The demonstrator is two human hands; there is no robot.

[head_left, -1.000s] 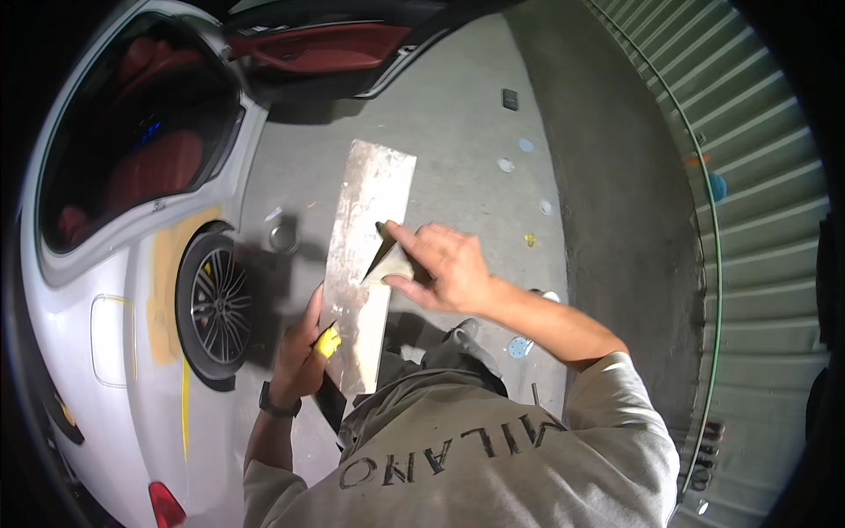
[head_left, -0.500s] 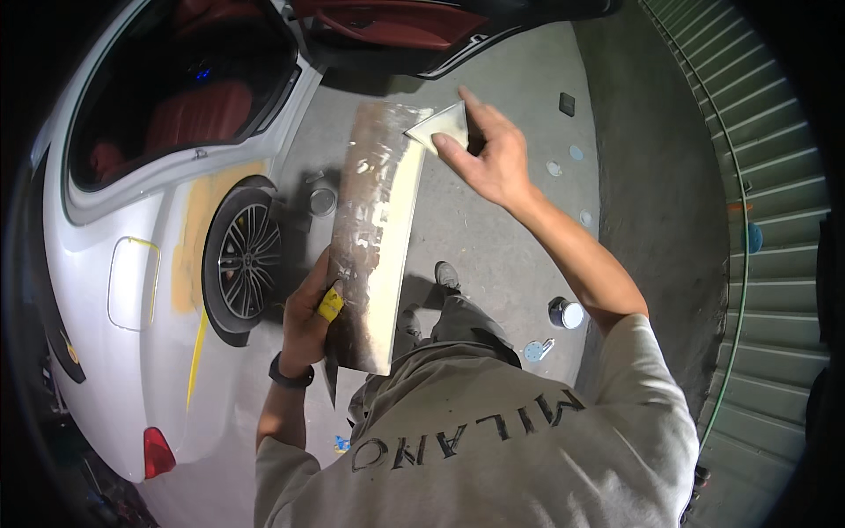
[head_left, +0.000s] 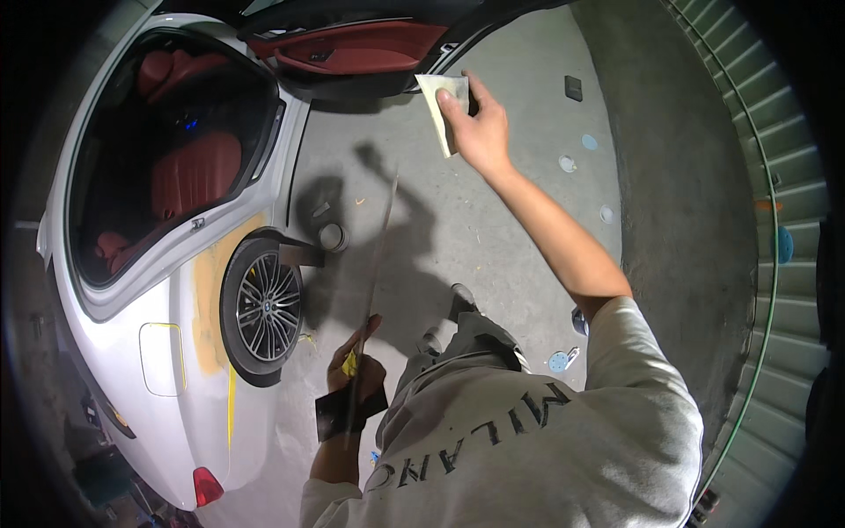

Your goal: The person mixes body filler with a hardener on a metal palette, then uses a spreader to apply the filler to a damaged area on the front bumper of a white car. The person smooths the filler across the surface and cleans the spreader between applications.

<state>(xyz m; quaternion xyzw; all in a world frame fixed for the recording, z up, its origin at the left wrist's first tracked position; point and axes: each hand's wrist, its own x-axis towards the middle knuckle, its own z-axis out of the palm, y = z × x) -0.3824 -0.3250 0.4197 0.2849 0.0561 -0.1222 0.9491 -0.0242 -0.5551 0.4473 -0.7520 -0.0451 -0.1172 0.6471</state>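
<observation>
My left hand (head_left: 370, 378) grips a long flat board (head_left: 379, 264), turned edge-on so it shows as a thin line. Earlier its face showed brown with cream paste smeared on it. A yellow piece (head_left: 350, 363) sits at that hand's thumb, and a dark flat square (head_left: 339, 417) covers the wrist; whether these belong together I cannot tell. Raised beyond the board, my right hand (head_left: 484, 136) pinches a cream-coloured flat spreader (head_left: 437, 110), thumb on its face. The spreader is apart from the board.
At left stands a white car (head_left: 167, 387) with tan filler on the panel around its rear wheel (head_left: 267, 304) and yellow tape (head_left: 231, 409). Its open door (head_left: 352, 53) spans the far side. A round tin (head_left: 333, 237) and several discs lie on the floor. A hose (head_left: 766, 352) runs along the right wall.
The board has turned from face-up to edge-on, and my left hand has moved lower and right. The spreader has come off the board, moving slightly farther away. The view has shifted.
</observation>
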